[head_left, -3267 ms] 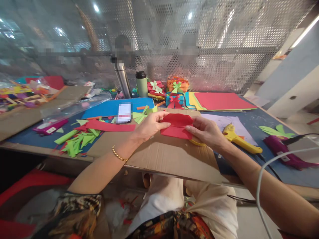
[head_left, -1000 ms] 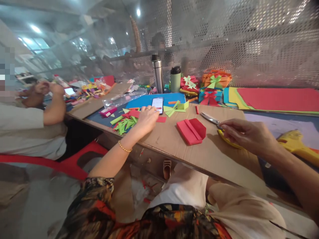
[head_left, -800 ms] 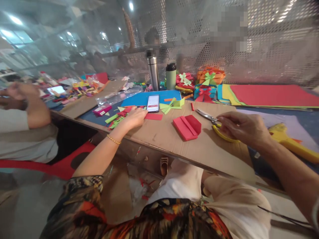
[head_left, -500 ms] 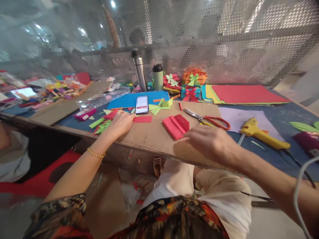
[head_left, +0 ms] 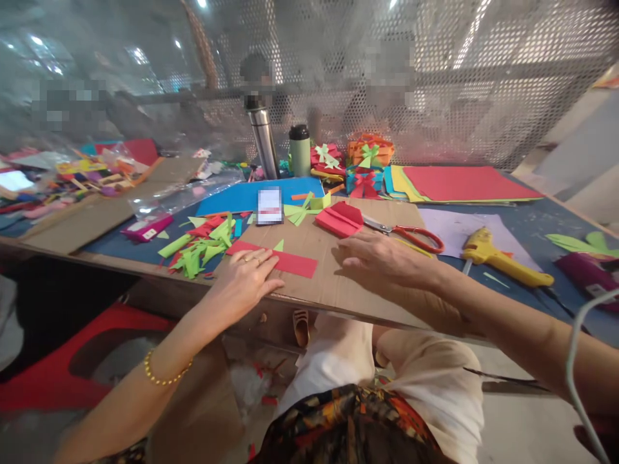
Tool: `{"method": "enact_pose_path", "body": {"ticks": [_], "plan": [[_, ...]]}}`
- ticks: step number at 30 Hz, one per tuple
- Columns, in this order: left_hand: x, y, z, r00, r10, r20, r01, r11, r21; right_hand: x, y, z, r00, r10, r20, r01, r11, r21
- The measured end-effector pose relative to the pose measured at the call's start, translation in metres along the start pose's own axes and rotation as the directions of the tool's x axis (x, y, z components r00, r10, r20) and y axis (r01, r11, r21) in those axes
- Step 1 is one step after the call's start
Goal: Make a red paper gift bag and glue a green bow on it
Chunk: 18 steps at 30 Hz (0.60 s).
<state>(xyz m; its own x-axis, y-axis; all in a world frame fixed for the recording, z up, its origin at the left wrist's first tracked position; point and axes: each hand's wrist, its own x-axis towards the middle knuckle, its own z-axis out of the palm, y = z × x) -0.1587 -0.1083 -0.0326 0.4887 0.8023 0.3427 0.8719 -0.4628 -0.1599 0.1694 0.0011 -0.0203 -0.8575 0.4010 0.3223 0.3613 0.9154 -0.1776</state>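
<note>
Red strip [head_left: 297, 264] partly covered by left hand [head_left: 246, 278], fingers spread; right hand [head_left: 382, 258] half-open (nothing seen gripped); strip best pressed flat, evenly.

Two hands [head_left: 247, 276]; two bottles [head_left: 300, 151]
</note>
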Motion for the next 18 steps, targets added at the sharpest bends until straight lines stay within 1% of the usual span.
{"method": "enact_pose_path", "body": {"ticks": [2, 5, 7, 8, 9, 11, 13, 14, 16, 17, 18], "plan": [[0.004, 0.011, 0.001, 0.999, 0.044, -0.009, -0.044, 0.999, 0.007, -0.001, 0.014, 0.001, 0.998, 0.053, -0.02, -0.054, 0.996, -0.073], [0.017, 0.035, 0.003, 0.997, 0.07, 0.015, -0.07, 0.998, 0.001, -0.007, 0.022, -0.002, 0.985, 0.124, -0.123, -0.146, 0.97, -0.193], [0.029, 0.055, 0.004, 0.995, 0.081, 0.05, -0.08, 0.997, -0.015, -0.012, 0.014, -0.007, 0.974, 0.133, -0.184, -0.173, 0.96, -0.222], [0.035, 0.066, 0.004, 0.994, 0.085, 0.064, -0.083, 0.996, -0.024, -0.014, 0.007, -0.009, 0.974, 0.123, -0.193, -0.164, 0.964, -0.211], [0.04, 0.075, 0.004, 0.994, 0.072, 0.081, -0.07, 0.997, -0.022, -0.017, -0.002, -0.011, 0.976, 0.105, -0.19, -0.141, 0.972, -0.186], [0.048, 0.09, 0.003, 0.996, 0.048, 0.082, -0.046, 0.999, -0.027, -0.021, -0.023, -0.01, 0.985, 0.045, -0.164, -0.066, 0.99, -0.125], [0.054, 0.093, -0.001, 0.997, 0.049, 0.055, -0.046, 0.997, -0.056, -0.027, -0.042, -0.002, 0.99, -0.014, -0.14, 0.001, 0.996, -0.092], [0.058, 0.091, -0.002, 0.999, 0.041, 0.03, -0.039, 0.997, -0.072, -0.03, -0.05, 0.004, 0.99, -0.022, -0.142, 0.009, 0.996, -0.091], [0.068, 0.079, -0.005, 1.0, 0.004, -0.025, -0.006, 0.995, -0.099, -0.036, -0.061, 0.016, 0.992, -0.041, -0.122, 0.026, 0.993, -0.119], [0.074, 0.071, -0.005, 0.999, 0.021, -0.032, -0.025, 0.991, -0.128, -0.04, -0.064, 0.022, 0.992, -0.045, -0.119, 0.028, 0.99, -0.136], [0.08, 0.062, -0.005, 0.994, 0.109, 0.003, -0.107, 0.978, -0.18, -0.043, -0.066, 0.026, 0.993, -0.046, -0.111, 0.029, 0.988, -0.151]]}}
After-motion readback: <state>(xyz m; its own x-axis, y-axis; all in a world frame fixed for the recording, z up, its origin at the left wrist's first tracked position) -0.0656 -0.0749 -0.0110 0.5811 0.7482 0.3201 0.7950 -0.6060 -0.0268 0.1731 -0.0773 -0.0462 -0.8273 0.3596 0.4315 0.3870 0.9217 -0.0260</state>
